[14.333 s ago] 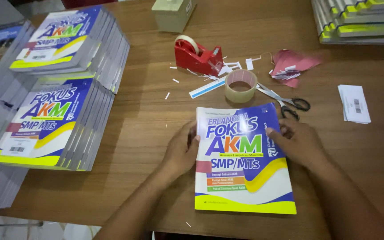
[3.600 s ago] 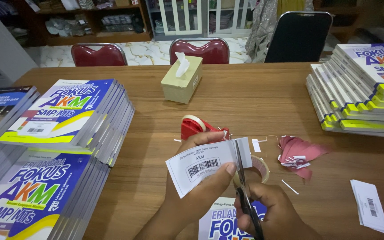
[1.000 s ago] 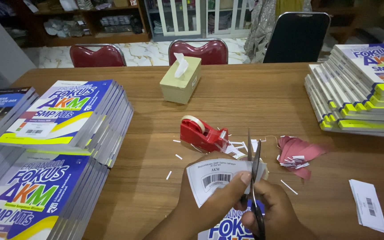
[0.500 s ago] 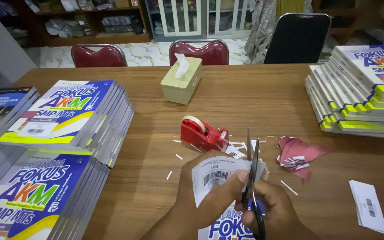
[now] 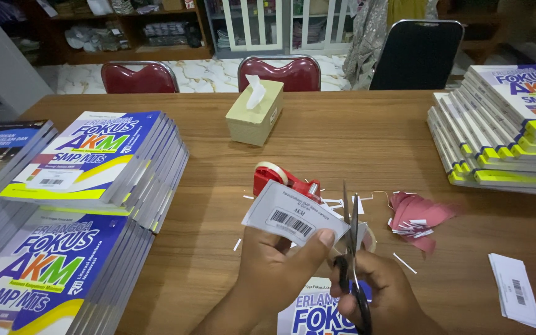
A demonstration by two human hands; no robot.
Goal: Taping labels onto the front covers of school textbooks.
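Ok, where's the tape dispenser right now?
The red tape dispenser sits mid-table in the head view, just behind the barcode label held in the left hand, with the tissue box farther back.

Beyond the brown wooden surface (image 5: pixel 367 133) stand two red padded chairs (image 5: pixel 139 77) and one black chair (image 5: pixel 415 54). Behind them lie a pale marble floor (image 5: pixel 206 71), dark wooden shelves (image 5: pixel 119 31) and a white glazed cabinet (image 5: pixel 280 25).
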